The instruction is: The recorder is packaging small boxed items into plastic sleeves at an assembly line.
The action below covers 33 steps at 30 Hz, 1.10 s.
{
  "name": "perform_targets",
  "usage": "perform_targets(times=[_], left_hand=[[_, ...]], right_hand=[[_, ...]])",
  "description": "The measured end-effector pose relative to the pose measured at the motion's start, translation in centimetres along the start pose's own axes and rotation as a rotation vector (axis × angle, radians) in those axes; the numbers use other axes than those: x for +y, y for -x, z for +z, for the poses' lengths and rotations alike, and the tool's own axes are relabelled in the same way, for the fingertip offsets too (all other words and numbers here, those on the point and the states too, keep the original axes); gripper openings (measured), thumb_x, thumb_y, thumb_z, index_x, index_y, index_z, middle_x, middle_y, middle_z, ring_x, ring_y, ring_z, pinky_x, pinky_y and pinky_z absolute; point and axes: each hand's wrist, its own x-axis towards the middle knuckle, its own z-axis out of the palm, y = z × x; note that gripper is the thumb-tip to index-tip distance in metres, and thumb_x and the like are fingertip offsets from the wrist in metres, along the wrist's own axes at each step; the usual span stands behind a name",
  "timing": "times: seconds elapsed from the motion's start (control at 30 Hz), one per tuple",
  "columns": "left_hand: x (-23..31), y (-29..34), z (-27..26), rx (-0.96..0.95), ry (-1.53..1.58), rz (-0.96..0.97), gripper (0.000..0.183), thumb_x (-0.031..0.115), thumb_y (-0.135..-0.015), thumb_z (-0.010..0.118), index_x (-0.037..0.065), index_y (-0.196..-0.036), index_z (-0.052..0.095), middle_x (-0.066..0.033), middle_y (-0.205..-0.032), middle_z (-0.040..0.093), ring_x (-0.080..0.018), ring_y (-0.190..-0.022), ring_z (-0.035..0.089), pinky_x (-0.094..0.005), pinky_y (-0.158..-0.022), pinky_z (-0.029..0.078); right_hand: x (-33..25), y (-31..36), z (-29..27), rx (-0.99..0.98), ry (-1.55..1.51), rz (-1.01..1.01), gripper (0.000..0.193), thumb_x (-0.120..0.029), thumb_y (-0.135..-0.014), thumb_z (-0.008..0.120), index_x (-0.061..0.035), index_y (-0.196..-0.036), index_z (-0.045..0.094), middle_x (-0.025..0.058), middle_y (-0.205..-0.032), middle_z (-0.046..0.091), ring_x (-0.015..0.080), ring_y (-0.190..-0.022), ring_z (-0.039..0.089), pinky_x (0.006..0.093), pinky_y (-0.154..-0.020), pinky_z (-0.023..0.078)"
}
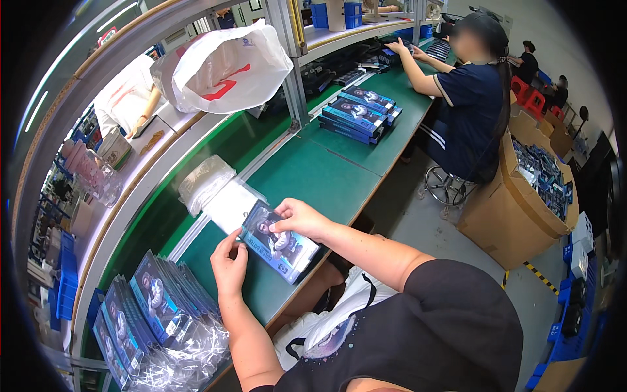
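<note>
A flat dark-blue printed box (282, 247) lies slanted over the green bench top in front of me. My left hand (230, 261) grips its left edge, with the thumb and fingertips at the corner. At the box's upper end, my right hand (302, 219) holds it with the thumb on the printed face and the fingers by the edge. Just beyond the box is a pile of clear plastic bags (208, 179) over a white sheet (230, 208). By my left forearm, several rows of similar boxes (153, 297) stand upright, their lower parts in crinkled clear plastic (186, 349).
Similar boxes (356, 117) are stacked farther along the green bench (307, 160). A co-worker (473, 98) sits on a stool at the bench's far right. Overhead hangs a white plastic bag (228, 68) on the shelf. A large carton (506, 209) full of packages stands behind the co-worker.
</note>
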Motion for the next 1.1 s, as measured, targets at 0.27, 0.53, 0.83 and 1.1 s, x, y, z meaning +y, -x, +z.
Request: perform_targets(times=[0.27, 0.53, 0.83, 1.1], left_hand=[[2.7, 0.4, 2.4, -0.037, 1.205, -0.573, 0.039, 0.022, -0.088, 0.061, -0.001, -0.118, 0.051, -0.0111, -0.107, 0.062, -0.0207, -0.096, 0.061, -0.0351, -0.084, 0.05], [-1.1, -0.2, 0.8, -0.028, 1.539, -0.538, 0.039, 0.012, -0.088, 0.049, -0.006, -0.122, 0.047, -0.018, -0.12, 0.056, -0.0297, -0.111, 0.055, -0.0439, -0.1, 0.041], [7.2, 5.1, 3.9, -0.737, 1.493, -0.237, 0.054, 0.024, -0.088, 0.057, -0.008, -0.129, 0.041, -0.02, -0.135, 0.044, -0.0436, -0.121, 0.045, -0.0567, -0.098, 0.039], [8.4, 6.6, 3.7, -0.31, 1.637, -0.53, 0.038, 0.035, -0.095, 0.044, 0.006, -0.117, 0.052, -0.0116, -0.116, 0.056, -0.0221, -0.107, 0.056, -0.0393, -0.089, 0.047]], right_hand=[[-2.5, 2.7, 0.5, -0.12, -0.097, -0.016, 0.026, -0.015, -0.078, 0.074, 0.0011, -0.088, 0.055, 0.0052, -0.075, 0.064, 0.0088, -0.066, 0.06, 0.0225, -0.061, 0.049], [-4.5, 4.5, 0.5, -0.316, 0.604, -0.279, 0.098, -0.019, -0.064, 0.081, 0.0012, -0.14, 0.024, 0.0148, -0.092, 0.062, 0.0229, -0.08, 0.062, 0.0327, -0.074, 0.05], [-7.5, 6.0, 1.2, 0.437, 0.51, -1.062, 0.026, 0.001, -0.087, 0.052, -0.0013, -0.113, 0.056, 0.0064, -0.076, 0.058, 0.0134, -0.063, 0.055, 0.0256, -0.06, 0.047], [-6.6, 9.7, 4.1, -0.408, 0.59, -0.765, 0.025, -0.002, -0.08, 0.055, -0.0004, -0.105, 0.052, 0.0156, -0.087, 0.058, 0.0292, -0.078, 0.061, 0.0333, -0.07, 0.048]])
